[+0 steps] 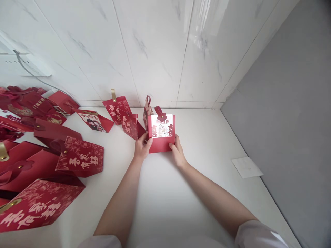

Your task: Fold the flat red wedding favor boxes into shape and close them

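Note:
A red gift box (161, 144) with a white printed panel and a red flower-shaped clasp stands in front of me on the white table. My left hand (142, 148) grips its left side, thumb on the front face. On the opposite side, my right hand (178, 151) holds the lower right edge, also thumb forward. The fingers behind the box are hidden. Just behind it, a smaller box with a loop handle (147, 112) is partly covered. Close to my left hand stands a red box with pale lettering (130, 125).
Several red gift boxes (80, 156) crowd the left of the table (160, 199). Another box with a gold tab (119, 107) stands near the tiled wall (155, 51). A white square plate (247, 167) is at the grey wall on the right. A cable (33, 71) hangs at upper left.

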`<state>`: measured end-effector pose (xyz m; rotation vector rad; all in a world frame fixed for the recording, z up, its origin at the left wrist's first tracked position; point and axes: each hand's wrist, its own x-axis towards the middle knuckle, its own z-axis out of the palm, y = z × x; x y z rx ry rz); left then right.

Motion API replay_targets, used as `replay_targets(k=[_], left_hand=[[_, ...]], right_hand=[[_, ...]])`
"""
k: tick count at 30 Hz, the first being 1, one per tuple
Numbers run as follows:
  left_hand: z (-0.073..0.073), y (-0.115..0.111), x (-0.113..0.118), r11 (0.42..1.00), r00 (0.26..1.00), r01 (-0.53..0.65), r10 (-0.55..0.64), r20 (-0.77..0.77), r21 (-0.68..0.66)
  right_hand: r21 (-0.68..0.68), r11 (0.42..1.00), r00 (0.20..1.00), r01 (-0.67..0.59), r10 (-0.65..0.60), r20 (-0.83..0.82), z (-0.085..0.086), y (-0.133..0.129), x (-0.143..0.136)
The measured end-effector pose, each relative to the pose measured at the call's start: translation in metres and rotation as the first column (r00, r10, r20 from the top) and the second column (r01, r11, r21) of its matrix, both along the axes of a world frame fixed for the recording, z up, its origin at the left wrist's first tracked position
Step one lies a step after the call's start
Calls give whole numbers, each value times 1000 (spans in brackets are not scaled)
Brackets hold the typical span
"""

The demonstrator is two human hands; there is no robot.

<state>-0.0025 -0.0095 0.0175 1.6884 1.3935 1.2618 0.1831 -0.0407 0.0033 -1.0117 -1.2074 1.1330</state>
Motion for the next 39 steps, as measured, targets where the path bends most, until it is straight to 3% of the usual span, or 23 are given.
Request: replay_targets(k=[16,19,23,27,30,32,36,39], left_hand=[[3,2,1,994,1000,-9,9,-5,-107],[2,2,1,997,998,-9,4,-67,-76],[-1,0,0,991,992,118,-115,-59,55],[-3,0,0,990,994,110,-108,-26,86],[-1,-1,3,995,997,66,-62,-54,75],[1,-3,5,994,996,74,-70,-50,84],[3,-4,7,992,994,88,-82,-69,90],[3,-5,7,984,991,115,-104,-86,137]], right_hand=[[-54,998,1000,20,-20,-4,-6,3,-1],[-42,998,998,55,-56,-25,-5,2,-2],[-1,995,994,96,-96,-45,2,-2,-3],[144,974,983,173,-180,35,13,-12,-3],[321,906,932,275,-334,143,27,-20,-2],[414,869,894,272,-387,224,44,-24,-1],[506,850,846,146,-372,381,91,-19,-2],[486,874,807,-2,-285,516,119,-7,-1]])
